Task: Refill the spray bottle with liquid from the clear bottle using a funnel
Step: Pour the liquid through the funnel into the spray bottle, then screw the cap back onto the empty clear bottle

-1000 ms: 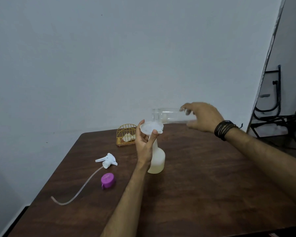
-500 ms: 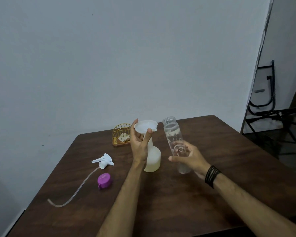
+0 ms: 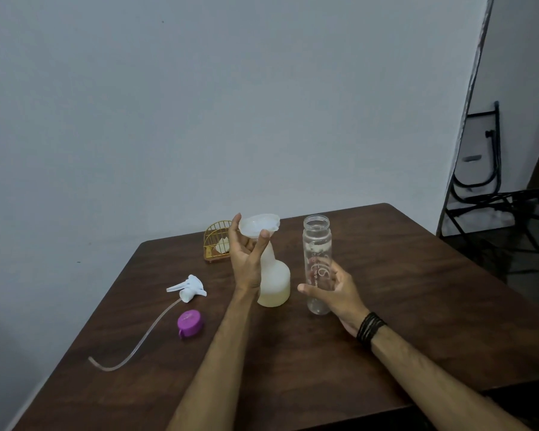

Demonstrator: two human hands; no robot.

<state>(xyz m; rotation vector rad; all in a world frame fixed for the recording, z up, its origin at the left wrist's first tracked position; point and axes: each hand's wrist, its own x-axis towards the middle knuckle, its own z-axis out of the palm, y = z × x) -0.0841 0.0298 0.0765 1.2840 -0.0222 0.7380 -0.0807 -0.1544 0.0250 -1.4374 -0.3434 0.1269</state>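
A white translucent spray bottle (image 3: 276,279) stands mid-table with pale yellowish liquid in its lower part. A white funnel (image 3: 259,224) sits in its neck, and my left hand (image 3: 246,262) pinches the funnel rim between thumb and fingers. The clear bottle (image 3: 317,262) stands upright on the table just right of the spray bottle, uncapped and looking nearly empty. My right hand (image 3: 335,292) is beside its lower half with fingers spread, loosely around it.
The white trigger sprayer head (image 3: 188,288) with its long clear tube (image 3: 137,343) lies at left. A purple cap (image 3: 190,322) rests near it. A small gold wire holder (image 3: 217,245) stands behind my left hand. Black folding chair frames (image 3: 492,194) lean at right beyond the dark wooden table (image 3: 417,306).
The clear bottle went from lying tipped over the funnel to upright on the table at right. My right hand came down with it and its fingers have loosened. The left hand stays on the funnel.
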